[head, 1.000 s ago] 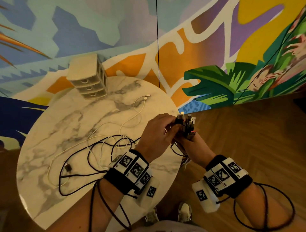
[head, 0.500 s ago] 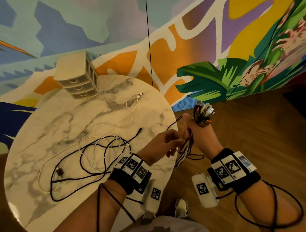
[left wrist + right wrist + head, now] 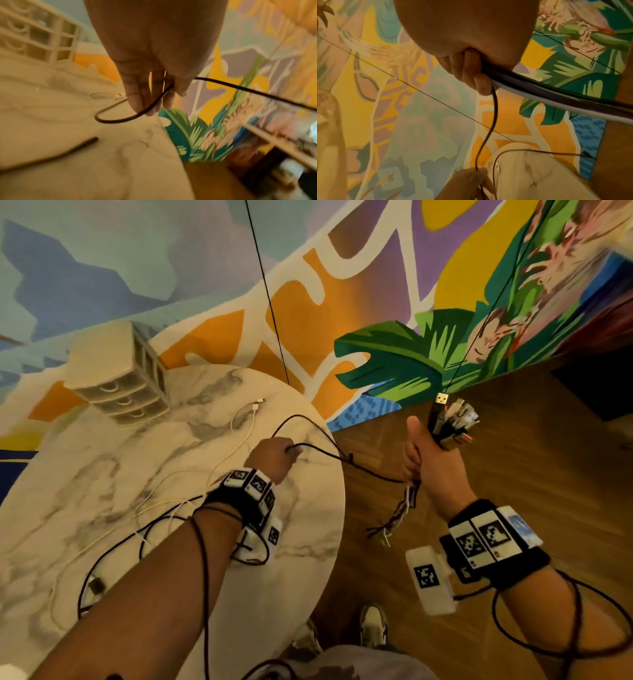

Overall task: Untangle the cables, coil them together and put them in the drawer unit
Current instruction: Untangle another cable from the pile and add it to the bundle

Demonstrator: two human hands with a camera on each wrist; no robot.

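Right hand (image 3: 435, 463) fisted on plug bundle (image 3: 450, 419), left hand (image 3: 274, 457) pinching black cable (image 3: 322, 447): hard tug prob. tightens worktop (image 3: 308, 542) tangle.

Your tabletop (image 3: 102, 474) is white marble with grey veining. The drawer unit (image 3: 116, 378) is cream. One black cable (image 3: 318, 448) runs between your hands; a white cable (image 3: 239, 419) lies on the marble. Your wristbands (image 3: 493, 542) are black, with black-and-white square marker tiles. The wall mural (image 3: 394, 302) shows orange, purple, yellow, teal and green leaf shapes. The floor (image 3: 513, 457) is brown wood.
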